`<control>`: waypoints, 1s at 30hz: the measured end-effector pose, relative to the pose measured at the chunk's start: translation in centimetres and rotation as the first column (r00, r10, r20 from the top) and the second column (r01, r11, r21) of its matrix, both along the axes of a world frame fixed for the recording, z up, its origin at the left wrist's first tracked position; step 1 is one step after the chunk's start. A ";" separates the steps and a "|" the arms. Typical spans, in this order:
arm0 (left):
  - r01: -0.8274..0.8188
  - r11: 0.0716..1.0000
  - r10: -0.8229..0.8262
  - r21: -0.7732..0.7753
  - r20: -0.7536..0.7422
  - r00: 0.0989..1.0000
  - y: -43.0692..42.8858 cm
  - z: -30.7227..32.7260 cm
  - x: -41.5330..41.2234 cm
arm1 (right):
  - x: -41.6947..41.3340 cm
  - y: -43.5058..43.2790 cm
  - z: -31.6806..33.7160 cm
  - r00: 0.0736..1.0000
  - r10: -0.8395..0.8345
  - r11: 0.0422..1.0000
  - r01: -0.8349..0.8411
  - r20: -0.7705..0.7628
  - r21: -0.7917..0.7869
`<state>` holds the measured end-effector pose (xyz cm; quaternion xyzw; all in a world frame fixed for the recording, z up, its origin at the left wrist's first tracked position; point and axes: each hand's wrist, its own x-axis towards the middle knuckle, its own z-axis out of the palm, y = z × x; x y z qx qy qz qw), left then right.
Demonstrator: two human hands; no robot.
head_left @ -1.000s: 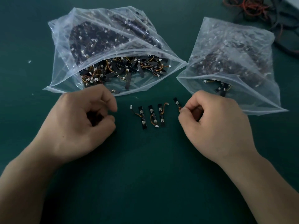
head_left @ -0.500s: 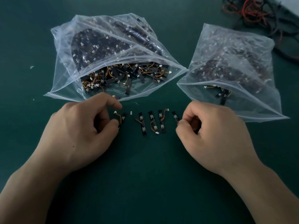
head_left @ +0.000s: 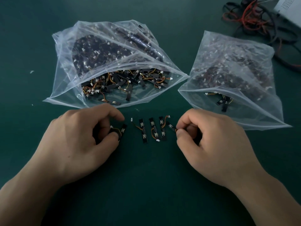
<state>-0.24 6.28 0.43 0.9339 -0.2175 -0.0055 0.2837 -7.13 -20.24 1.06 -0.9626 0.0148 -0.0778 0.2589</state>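
Observation:
Three small black circuit strips with orange wires and white connectors (head_left: 152, 130) lie side by side on the green table between my hands. My left hand (head_left: 78, 141) pinches another strip (head_left: 123, 129) at the left end of that row, its wire looped under my fingers. My right hand (head_left: 210, 141) pinches the wire end of a further strip (head_left: 171, 126) at the right end of the row. An open clear bag (head_left: 104, 66) full of the same strips lies behind my left hand. A second clear bag (head_left: 231, 75) lies behind my right hand.
A tangle of red and black cables (head_left: 260, 25) lies at the far right, next to a white box (head_left: 290, 8) in the corner. Tiny white scraps (head_left: 31, 71) dot the green table (head_left: 146, 185) to the left of the bags.
My left hand brought a strip out of its closed fingers and set it beside the row. The strip held by my right hand shifted closer to the row.

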 end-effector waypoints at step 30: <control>0.047 0.998 -0.050 0.049 0.051 0.997 -0.3 -0.4 -0.1 | 0.2 -1.6 -0.3 0.984 0.177 0.984 -0.176 -0.007 0.037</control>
